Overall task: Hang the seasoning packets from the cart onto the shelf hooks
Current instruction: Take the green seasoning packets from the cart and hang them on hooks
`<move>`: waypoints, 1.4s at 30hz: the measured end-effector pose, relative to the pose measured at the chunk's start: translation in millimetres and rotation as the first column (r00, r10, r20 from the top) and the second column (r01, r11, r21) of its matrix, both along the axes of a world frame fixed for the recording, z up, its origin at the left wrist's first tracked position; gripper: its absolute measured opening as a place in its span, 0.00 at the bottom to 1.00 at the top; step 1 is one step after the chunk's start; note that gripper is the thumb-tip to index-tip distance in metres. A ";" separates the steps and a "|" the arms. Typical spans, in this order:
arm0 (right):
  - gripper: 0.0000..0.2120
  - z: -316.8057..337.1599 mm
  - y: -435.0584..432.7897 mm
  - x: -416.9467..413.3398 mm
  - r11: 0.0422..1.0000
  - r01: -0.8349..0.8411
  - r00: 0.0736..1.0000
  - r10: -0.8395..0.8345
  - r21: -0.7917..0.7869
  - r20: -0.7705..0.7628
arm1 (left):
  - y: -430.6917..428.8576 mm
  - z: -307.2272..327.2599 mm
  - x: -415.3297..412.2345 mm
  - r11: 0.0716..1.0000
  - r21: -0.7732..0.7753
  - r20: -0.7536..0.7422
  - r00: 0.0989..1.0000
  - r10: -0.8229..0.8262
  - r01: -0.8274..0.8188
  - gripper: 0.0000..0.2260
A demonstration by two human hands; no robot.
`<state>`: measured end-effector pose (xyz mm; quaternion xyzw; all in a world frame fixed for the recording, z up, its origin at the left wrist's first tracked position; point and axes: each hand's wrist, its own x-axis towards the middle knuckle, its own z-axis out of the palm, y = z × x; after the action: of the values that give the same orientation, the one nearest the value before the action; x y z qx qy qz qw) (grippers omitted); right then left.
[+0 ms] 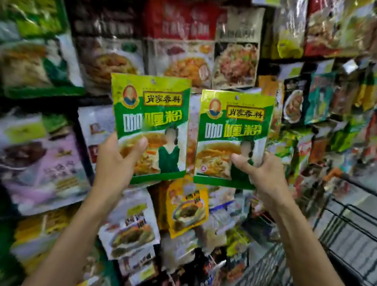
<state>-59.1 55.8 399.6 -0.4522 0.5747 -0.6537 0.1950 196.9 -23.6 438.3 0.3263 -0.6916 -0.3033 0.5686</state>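
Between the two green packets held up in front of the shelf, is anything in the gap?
Head view: the left packet and right packet nearly touch. The narrow gap holds nothing of its own; only blurred hanging shelf packets show through behind it.

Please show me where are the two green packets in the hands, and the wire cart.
left green packet [150, 111]: head view, its green title band.
right green packet [233, 128]: head view, its title band.
wire cart [357, 238]: head view, its side grid.
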 end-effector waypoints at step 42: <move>0.11 183.1 -171.9 240.9 0.848 -0.530 0.847 0.529 0.005 0.049 | -15.2 144.2 232.4 0.800 -0.225 -0.186 0.830 0.525 -0.556 0.12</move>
<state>181.8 -116.2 582.7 -0.5762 0.4291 -0.5796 0.3846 429.3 -38.8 582.6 0.4117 -0.5706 -0.0492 0.7089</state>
